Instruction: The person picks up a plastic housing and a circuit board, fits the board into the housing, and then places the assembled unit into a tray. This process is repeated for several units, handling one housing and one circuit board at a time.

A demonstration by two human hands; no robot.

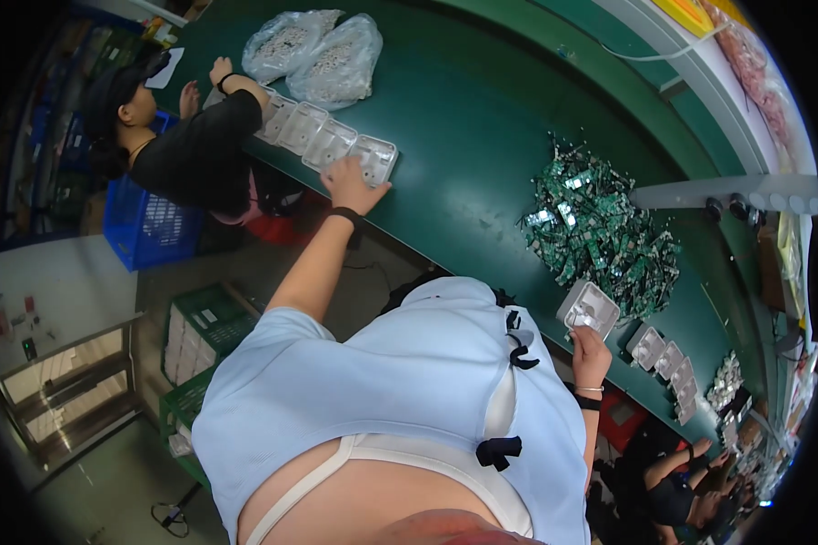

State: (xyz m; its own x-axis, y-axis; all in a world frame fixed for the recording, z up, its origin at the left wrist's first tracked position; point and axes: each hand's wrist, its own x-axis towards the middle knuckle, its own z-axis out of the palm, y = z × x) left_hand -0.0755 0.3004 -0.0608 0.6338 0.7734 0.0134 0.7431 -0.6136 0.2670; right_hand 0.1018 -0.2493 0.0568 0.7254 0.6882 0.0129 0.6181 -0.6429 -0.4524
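Observation:
My left hand reaches over the near side of the end white plastic case, its fingers bent at the rim and its thumb apart at the near edge. That open-topped case ends a touching row of several similar cases along the table's near edge. On the right, my right hand grips another white plastic case by its near rim, tilted, with its hollow side showing. Something shiny lies inside it, too small to make out. Just beyond is a heap of green circuit boards with wires.
Two clear bags of small pale parts lie at the far left, near a co-worker. More cases and a pale pile sit at right. A grey post juts over the green table. Crates stand lower left.

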